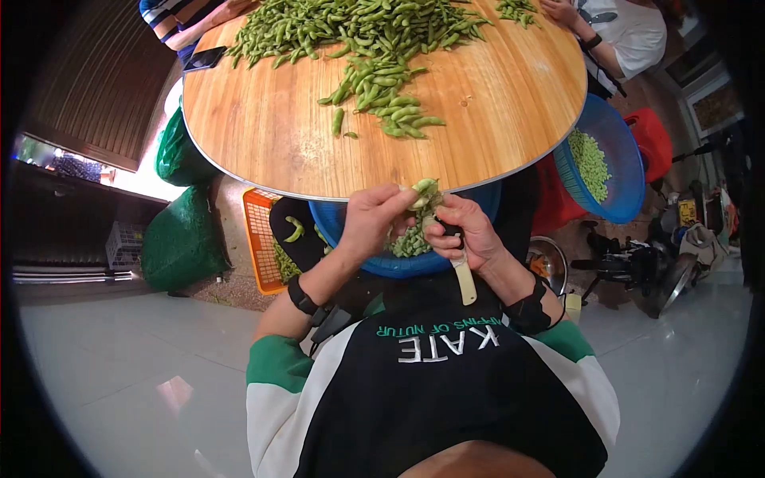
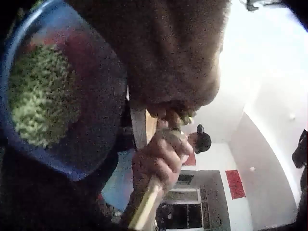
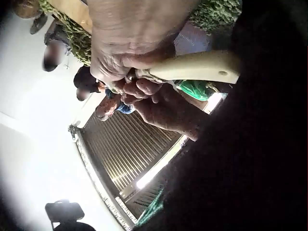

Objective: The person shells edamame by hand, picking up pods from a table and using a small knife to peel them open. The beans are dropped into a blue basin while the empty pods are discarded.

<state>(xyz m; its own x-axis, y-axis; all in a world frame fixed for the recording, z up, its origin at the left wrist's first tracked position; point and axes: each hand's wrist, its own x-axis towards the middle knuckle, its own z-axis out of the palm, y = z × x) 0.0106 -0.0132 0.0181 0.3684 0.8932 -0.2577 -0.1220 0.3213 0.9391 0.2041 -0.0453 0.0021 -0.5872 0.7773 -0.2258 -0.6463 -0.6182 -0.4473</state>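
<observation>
Over the near edge of the round table, my left hand (image 1: 370, 219) pinches a green soybean pod (image 1: 425, 188) between thumb and fingers. My right hand (image 1: 472, 231) grips a small knife by its cream handle (image 1: 464, 284), whose end points back toward my body. In the right wrist view the same cream handle (image 3: 197, 67) sticks out from the fist, with a hole near its end; the working end is mostly hidden by the fingers. Both hands meet at the pod. Right below them, a blue basket (image 1: 390, 267) holds shelled green beans (image 1: 411, 241).
Heaped soybean pods (image 1: 358, 28) cover the far part of the wooden table (image 1: 263, 131), with a phone (image 1: 205, 59) at left. An orange basket (image 1: 256, 231) stands on the left, a second blue basket (image 1: 629, 163) of beans on the right. Two other people sit across the table.
</observation>
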